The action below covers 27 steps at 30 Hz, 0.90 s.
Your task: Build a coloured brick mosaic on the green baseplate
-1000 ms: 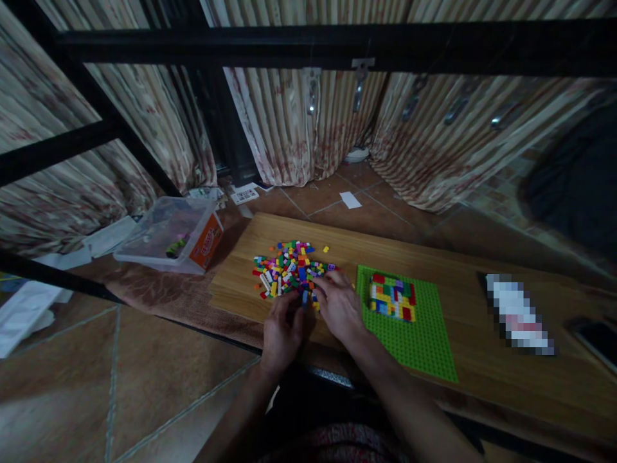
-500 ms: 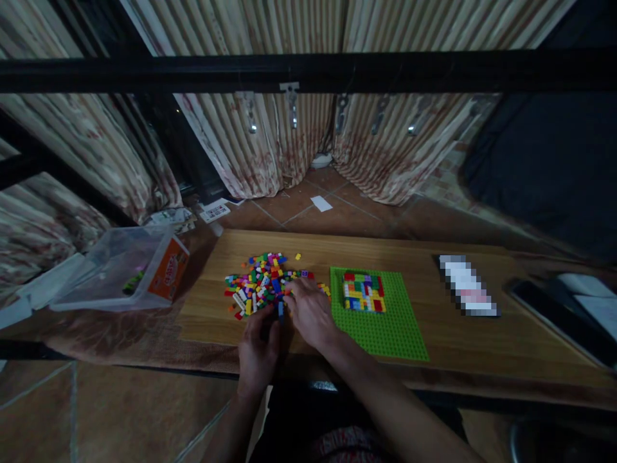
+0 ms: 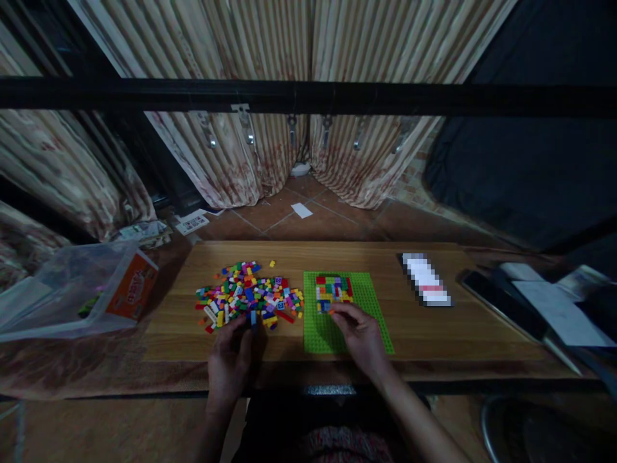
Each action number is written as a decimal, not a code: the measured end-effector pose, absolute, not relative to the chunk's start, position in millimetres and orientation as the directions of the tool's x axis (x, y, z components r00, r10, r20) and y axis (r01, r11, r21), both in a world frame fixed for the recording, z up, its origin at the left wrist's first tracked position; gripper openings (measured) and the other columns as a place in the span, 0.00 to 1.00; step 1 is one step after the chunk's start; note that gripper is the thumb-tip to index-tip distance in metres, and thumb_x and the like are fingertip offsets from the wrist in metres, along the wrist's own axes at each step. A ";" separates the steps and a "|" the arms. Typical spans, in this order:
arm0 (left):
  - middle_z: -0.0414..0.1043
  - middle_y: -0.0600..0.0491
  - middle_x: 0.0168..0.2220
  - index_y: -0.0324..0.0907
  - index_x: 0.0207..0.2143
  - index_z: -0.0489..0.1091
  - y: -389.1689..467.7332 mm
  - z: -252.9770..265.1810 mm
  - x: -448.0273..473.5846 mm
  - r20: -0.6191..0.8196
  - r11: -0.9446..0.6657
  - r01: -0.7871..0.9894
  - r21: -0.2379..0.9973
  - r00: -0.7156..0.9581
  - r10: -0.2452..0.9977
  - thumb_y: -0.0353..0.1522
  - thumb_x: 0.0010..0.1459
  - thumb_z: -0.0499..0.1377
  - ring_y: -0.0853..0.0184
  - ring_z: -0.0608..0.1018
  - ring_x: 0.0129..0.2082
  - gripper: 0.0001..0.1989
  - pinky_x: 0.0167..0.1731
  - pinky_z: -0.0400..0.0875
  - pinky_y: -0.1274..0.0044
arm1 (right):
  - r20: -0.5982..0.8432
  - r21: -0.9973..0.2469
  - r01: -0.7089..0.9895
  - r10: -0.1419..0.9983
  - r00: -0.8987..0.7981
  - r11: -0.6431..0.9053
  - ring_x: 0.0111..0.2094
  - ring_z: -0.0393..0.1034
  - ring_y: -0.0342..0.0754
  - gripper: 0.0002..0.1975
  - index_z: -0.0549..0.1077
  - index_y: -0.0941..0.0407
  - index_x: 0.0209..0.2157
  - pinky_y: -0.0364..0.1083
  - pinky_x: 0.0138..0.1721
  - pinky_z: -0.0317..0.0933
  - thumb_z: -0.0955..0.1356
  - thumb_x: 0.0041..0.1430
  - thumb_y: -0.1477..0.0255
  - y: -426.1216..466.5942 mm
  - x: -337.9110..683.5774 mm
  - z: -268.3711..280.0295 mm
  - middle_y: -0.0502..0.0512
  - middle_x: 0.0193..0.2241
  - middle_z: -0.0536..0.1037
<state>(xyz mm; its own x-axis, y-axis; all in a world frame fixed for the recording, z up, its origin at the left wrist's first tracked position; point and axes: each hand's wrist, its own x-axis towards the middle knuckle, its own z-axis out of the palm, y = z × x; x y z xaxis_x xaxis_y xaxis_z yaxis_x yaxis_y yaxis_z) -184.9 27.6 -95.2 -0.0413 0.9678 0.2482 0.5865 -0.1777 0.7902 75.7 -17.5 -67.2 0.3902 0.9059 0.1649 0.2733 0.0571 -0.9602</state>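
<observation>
My right hand (image 3: pixel 359 334) is over the green baseplate (image 3: pixel 347 334), its thumb and fingers pinched at the near edge of a square patchwork of coloured building bricks (image 3: pixel 333 289). A small brick, apparently orange, shows at those fingertips; the fingers partly hide it. By the near edge of a loose pile of building bricks (image 3: pixel 260 292) rests my left hand (image 3: pixel 229 360). Its thumb and fingers are curved and apart, and I see nothing held between them. Just beyond its thumb lies a blue brick (image 3: pixel 253 317).
A clear plastic box (image 3: pixel 58 325) with an orange label stands left of the wooden board (image 3: pixel 434 341). A phone with a blurred screen (image 3: pixel 427 280) lies on the board's right side. Farther right are a dark, flat object (image 3: pixel 501 302) and papers (image 3: pixel 563 308).
My right hand has moved right from the brick pile to the patchwork on the baseplate. My left hand stays beside the pile. The whole view has shifted a little to the right.
</observation>
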 end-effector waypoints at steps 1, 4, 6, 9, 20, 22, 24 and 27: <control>0.74 0.47 0.45 0.42 0.46 0.70 27.6 -95.2 -184.4 0.243 -0.171 0.586 0.792 -0.045 0.969 0.40 0.57 0.56 0.59 0.76 0.45 0.17 0.48 0.71 0.66 | 0.160 -0.959 0.282 0.893 0.420 0.039 0.40 0.74 0.50 0.09 0.77 0.53 0.37 0.51 0.45 0.67 0.68 0.56 0.66 -18.5 83.3 -67.6 0.56 0.38 0.80; 0.74 0.47 0.45 0.43 0.47 0.70 26.6 -93.5 -182.6 0.235 -0.161 0.577 0.800 -0.055 0.970 0.40 0.57 0.56 0.59 0.77 0.44 0.17 0.47 0.72 0.67 | 0.154 -0.941 0.338 0.878 0.453 -0.009 0.40 0.75 0.51 0.11 0.77 0.54 0.38 0.52 0.45 0.67 0.68 0.56 0.64 -18.2 101.2 -67.6 0.57 0.38 0.80; 0.74 0.47 0.45 0.43 0.47 0.70 25.5 -91.6 -181.4 0.231 -0.153 0.572 0.806 -0.067 0.971 0.40 0.57 0.56 0.60 0.77 0.43 0.17 0.46 0.72 0.67 | 0.171 -0.924 0.383 0.882 0.439 -0.012 0.39 0.74 0.51 0.12 0.78 0.54 0.36 0.52 0.44 0.67 0.68 0.57 0.63 -17.2 108.2 -68.4 0.57 0.37 0.80; 0.74 0.47 0.44 0.42 0.46 0.70 23.9 -89.6 -179.9 0.209 -0.128 0.566 0.814 -0.080 0.975 0.39 0.57 0.57 0.61 0.77 0.41 0.17 0.44 0.73 0.68 | 0.202 -0.911 0.411 0.888 0.414 0.016 0.39 0.74 0.51 0.12 0.78 0.54 0.36 0.51 0.43 0.66 0.67 0.57 0.62 -17.6 110.2 -71.6 0.57 0.37 0.80; 0.73 0.48 0.43 0.42 0.45 0.69 20.3 -88.1 -168.5 0.292 -0.205 0.599 0.774 -0.050 0.955 0.36 0.57 0.58 0.63 0.76 0.42 0.14 0.43 0.72 0.70 | 0.263 -0.750 0.639 0.963 0.052 0.171 0.37 0.73 0.47 0.09 0.77 0.52 0.36 0.46 0.42 0.65 0.63 0.62 0.71 4.4 29.0 -67.9 0.53 0.36 0.79; 0.72 0.49 0.43 0.43 0.46 0.68 19.2 -87.7 -167.6 0.276 -0.195 0.614 0.765 -0.038 0.960 0.36 0.57 0.59 0.65 0.76 0.39 0.14 0.40 0.73 0.72 | 0.256 -0.698 0.693 0.967 0.004 0.182 0.37 0.73 0.47 0.10 0.76 0.52 0.35 0.46 0.42 0.64 0.63 0.62 0.72 13.8 15.0 -72.8 0.53 0.35 0.79; 0.71 0.49 0.43 0.43 0.46 0.68 17.9 -87.1 -167.6 0.265 -0.191 0.622 0.759 -0.027 0.964 0.35 0.56 0.59 0.65 0.76 0.39 0.15 0.40 0.73 0.72 | 0.248 -0.665 0.723 0.968 -0.023 0.187 0.38 0.72 0.48 0.10 0.76 0.52 0.34 0.46 0.42 0.63 0.63 0.62 0.72 21.1 7.0 -78.2 0.53 0.34 0.78; 0.70 0.48 0.46 0.44 0.47 0.68 15.8 -85.3 -167.6 0.273 -0.223 0.622 0.750 0.016 0.962 0.34 0.56 0.59 0.63 0.75 0.45 0.15 0.44 0.73 0.71 | 0.240 -0.643 0.740 0.969 -0.052 0.198 0.38 0.71 0.48 0.09 0.75 0.52 0.34 0.46 0.42 0.62 0.63 0.62 0.72 28.6 3.7 -82.0 0.52 0.34 0.78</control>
<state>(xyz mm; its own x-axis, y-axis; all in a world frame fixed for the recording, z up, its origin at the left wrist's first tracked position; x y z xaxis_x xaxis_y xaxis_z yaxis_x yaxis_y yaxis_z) -167.6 15.8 -85.3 0.0160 0.9618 0.2732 0.6221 -0.2234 0.7504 3.7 28.6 -82.0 -0.0517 0.9695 0.2397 0.7400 0.1984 -0.6427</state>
